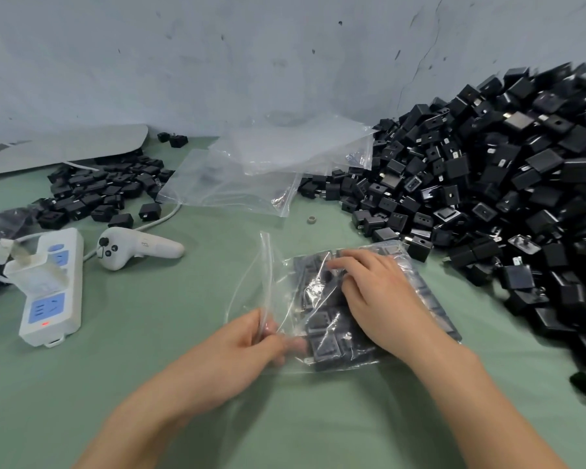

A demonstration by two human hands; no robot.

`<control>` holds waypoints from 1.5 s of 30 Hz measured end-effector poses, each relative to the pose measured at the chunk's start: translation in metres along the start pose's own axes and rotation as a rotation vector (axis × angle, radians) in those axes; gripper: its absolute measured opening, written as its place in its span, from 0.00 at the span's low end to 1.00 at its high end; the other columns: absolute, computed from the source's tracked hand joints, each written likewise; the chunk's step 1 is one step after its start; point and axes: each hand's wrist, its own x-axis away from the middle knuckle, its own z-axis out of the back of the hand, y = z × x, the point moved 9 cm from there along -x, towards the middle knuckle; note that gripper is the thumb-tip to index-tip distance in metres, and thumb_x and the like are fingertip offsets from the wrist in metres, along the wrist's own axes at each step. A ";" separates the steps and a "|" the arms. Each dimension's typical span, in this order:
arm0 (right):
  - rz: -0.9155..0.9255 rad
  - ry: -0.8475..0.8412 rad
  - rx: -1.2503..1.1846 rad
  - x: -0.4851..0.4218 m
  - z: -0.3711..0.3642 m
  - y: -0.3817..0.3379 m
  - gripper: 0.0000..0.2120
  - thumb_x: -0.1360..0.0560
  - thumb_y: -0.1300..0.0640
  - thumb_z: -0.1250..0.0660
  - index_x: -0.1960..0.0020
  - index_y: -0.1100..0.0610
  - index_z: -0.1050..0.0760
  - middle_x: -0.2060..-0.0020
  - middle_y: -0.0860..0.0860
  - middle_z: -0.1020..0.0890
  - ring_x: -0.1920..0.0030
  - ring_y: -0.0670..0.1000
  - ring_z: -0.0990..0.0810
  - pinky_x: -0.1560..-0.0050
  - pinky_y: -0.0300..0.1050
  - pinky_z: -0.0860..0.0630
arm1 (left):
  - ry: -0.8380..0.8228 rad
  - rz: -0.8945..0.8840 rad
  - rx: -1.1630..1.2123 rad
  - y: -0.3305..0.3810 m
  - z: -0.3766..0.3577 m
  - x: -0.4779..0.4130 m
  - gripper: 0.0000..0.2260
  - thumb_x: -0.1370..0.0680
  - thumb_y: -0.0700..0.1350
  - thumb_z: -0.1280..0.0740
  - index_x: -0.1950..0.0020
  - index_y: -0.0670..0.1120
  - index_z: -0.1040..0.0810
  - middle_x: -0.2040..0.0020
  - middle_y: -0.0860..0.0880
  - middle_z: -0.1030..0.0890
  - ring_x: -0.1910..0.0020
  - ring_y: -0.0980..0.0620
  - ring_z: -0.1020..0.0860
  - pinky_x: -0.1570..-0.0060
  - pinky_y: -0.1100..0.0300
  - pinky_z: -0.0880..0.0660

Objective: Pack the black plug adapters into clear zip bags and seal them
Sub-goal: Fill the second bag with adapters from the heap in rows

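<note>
A faint mark resembling "B" is showing on the white handheld controller [139, 248]; no other text is reading legibly.

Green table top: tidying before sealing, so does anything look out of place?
A small grey ring lies alone on the green cloth, near the empty clear zip bags; it matches nothing being packed. The white handheld controller also seems unrelated.
</note>
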 end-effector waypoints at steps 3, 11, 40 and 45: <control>-0.020 -0.014 0.018 -0.001 0.001 0.002 0.20 0.16 0.50 0.50 0.24 0.44 0.36 0.23 0.45 0.37 0.22 0.47 0.45 0.21 0.52 0.53 | 0.058 0.019 0.039 -0.006 0.016 0.002 0.08 0.19 0.47 0.35 0.51 0.44 0.30 0.53 0.53 0.13 0.55 0.50 0.16 0.51 0.57 0.23; -0.129 -0.182 0.142 -0.001 -0.018 0.017 0.29 0.17 0.37 0.59 0.19 0.44 0.52 0.19 0.48 0.51 0.19 0.51 0.57 0.22 0.57 0.62 | 0.349 0.109 0.154 -0.033 0.069 0.000 0.14 0.19 0.49 0.34 0.47 0.37 0.23 0.60 0.44 0.14 0.67 0.43 0.18 0.64 0.52 0.20; -0.640 0.725 -1.099 0.022 0.089 0.129 0.12 0.20 0.55 0.42 0.44 0.43 0.23 0.53 0.40 0.21 0.58 0.39 0.24 0.55 0.39 0.29 | 0.043 -0.216 -0.962 0.168 -0.122 -0.182 0.47 0.27 0.68 0.33 0.19 0.53 0.56 0.20 0.44 0.51 0.23 0.39 0.43 0.30 0.41 0.34; -0.807 0.692 -1.436 0.026 0.074 0.143 0.13 0.19 0.59 0.43 0.51 0.45 0.24 0.49 0.46 0.19 0.50 0.46 0.20 0.49 0.45 0.22 | 0.200 -0.163 -1.109 0.163 -0.126 -0.222 0.38 0.24 0.63 0.35 0.23 0.45 0.46 0.23 0.39 0.49 0.27 0.37 0.43 0.34 0.39 0.32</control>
